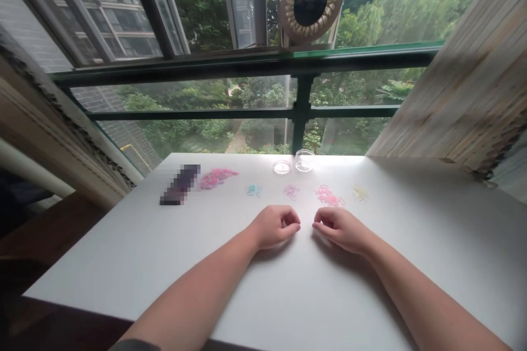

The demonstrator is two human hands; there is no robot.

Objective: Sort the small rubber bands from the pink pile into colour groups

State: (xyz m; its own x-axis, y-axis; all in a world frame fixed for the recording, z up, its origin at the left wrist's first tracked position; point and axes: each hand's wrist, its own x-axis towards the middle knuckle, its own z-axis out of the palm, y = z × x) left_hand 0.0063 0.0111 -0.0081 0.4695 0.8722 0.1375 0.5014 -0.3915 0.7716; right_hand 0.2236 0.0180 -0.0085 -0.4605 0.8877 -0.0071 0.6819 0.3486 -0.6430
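My left hand (276, 227) and my right hand (341, 229) rest near the middle of the white table (164, 263), facing each other with a small gap between. Both have curled fingers, with thumb and forefinger pinched together. Anything in either pinch is too small to make out. Just beyond them lie small piles of thin, band-like loops: a blue pile (254, 190), a purple pile (291, 192), a pink pile (328, 196) and a yellow pile (360, 193). The pink pile is nearest my right hand, the purple nearest my left.
A larger pinkish pile (217, 177) lies at the far left beside a dark, pixelated flat object (180, 185). At the back edge stand a clear round container (304, 161) and a shallow clear dish or lid (282, 168). Behind are a green railing (247, 67), a window-mounted round fan (312, 1) and curtains (448, 71).
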